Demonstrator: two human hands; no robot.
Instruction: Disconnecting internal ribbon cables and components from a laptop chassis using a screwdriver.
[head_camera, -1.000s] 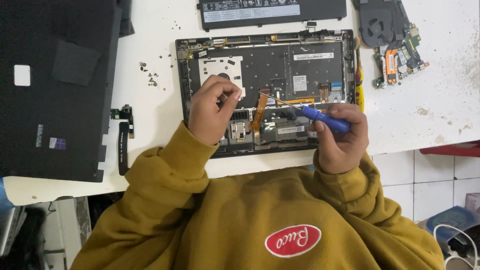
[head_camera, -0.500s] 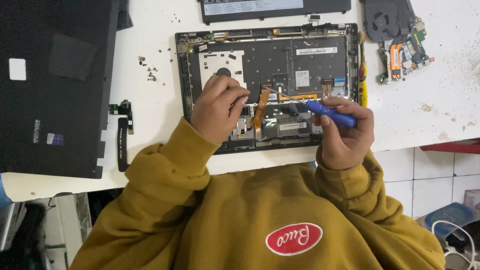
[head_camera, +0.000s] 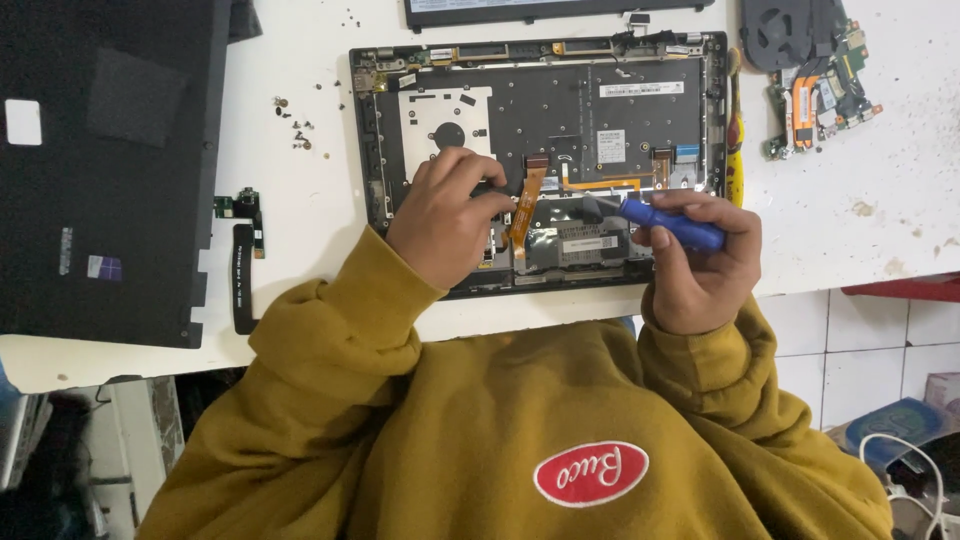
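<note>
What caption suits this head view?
Left hand rests on an opened laptop base; right hand holds a blue screwdriver.

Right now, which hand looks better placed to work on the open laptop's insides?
Probably the right hand: it holds the blue-handled screwdriver, tip towards the laptop chassis. The left hand carries no tool and rests fingertips inside, beside the orange ribbon cable.

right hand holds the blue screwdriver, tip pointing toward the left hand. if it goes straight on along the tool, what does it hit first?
Likely the orange ribbon cable, which lies between the blue screwdriver in the right hand and the left hand. Height is unclear, so the tip may already touch the laptop chassis.
</note>
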